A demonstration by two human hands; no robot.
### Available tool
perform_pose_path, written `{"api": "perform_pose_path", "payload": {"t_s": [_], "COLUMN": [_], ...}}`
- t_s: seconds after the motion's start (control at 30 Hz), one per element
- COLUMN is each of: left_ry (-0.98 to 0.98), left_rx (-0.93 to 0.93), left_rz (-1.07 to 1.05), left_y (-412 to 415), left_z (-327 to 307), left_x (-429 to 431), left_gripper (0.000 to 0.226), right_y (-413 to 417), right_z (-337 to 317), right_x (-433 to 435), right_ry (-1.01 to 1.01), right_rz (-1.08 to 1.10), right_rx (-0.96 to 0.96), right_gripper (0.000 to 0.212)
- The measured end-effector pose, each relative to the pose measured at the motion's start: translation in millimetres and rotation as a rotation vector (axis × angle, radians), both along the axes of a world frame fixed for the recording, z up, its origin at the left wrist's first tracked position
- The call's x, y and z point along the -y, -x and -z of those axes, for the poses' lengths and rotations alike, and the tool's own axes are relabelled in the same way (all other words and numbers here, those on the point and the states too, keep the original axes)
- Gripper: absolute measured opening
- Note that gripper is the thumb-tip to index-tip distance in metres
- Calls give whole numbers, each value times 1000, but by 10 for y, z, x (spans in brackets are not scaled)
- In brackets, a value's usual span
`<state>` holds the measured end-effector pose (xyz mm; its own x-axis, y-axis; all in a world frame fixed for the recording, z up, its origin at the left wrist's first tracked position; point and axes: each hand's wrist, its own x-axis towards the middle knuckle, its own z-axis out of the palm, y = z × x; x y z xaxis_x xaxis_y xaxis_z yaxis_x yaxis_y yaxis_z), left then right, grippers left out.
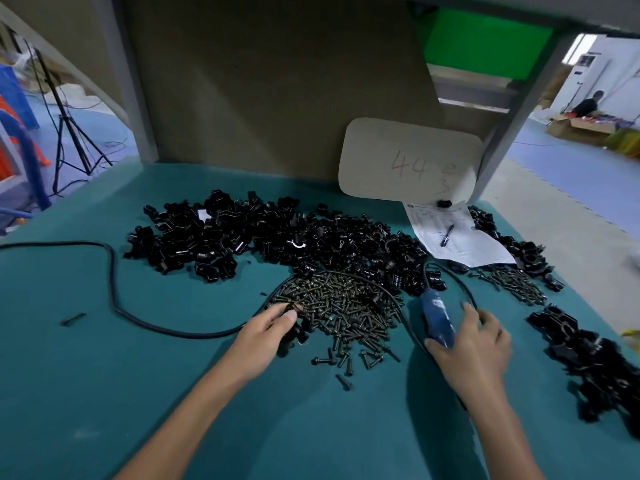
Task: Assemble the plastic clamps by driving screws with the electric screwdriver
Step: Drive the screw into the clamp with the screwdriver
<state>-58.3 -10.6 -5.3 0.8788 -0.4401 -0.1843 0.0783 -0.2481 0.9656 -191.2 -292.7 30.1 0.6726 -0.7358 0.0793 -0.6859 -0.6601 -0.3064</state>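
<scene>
A heap of dark screws (346,306) lies mid-table on the green mat (138,358). Behind it spreads a big pile of black plastic clamp parts (263,237). My left hand (266,327) sits at the heap's left edge, thumb and fingers pinching a black clamp piece (294,308) with more black plastic under the palm. My right hand (471,344) grips the blue electric screwdriver (437,320), which lies tilted with its cable end pointing away from me. Its black cable (114,292) loops round the screws and off to the left.
Assembled-looking black clamps (595,355) are stacked at the right edge. A smaller screw patch (516,285) and a paper sheet with a pen (453,237) lie at the back right. A card marked 44 (408,161) leans on the backboard. Loose screws (344,381) lie near me.
</scene>
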Motion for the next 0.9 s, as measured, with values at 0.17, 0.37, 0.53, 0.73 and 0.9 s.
{"api": "perform_pose_path", "payload": {"t_s": [0.17, 0.37, 0.53, 0.73, 0.9], "left_ry": [-34, -67, -55, 29, 8], "left_rx": [13, 70, 109, 194, 203], "left_rz": [-50, -39, 49, 69, 48], "left_y": [6, 24, 65, 88, 71], "left_z": [20, 15, -48, -80, 5], "left_x": [19, 9, -16, -34, -41], "left_gripper": [46, 46, 45, 47, 44], "right_y": [-39, -153, -259, -400, -530], "right_z": [-81, 259, 269, 239, 198], "right_x": [-551, -1050, -1238, -1305, -1293], "right_ry": [-97, -176, -441, -805, -894], "right_rz": [-471, -758, -767, -696, -605], "right_rx": [288, 89, 360, 398, 440], "right_gripper": [41, 34, 39, 25, 12]}}
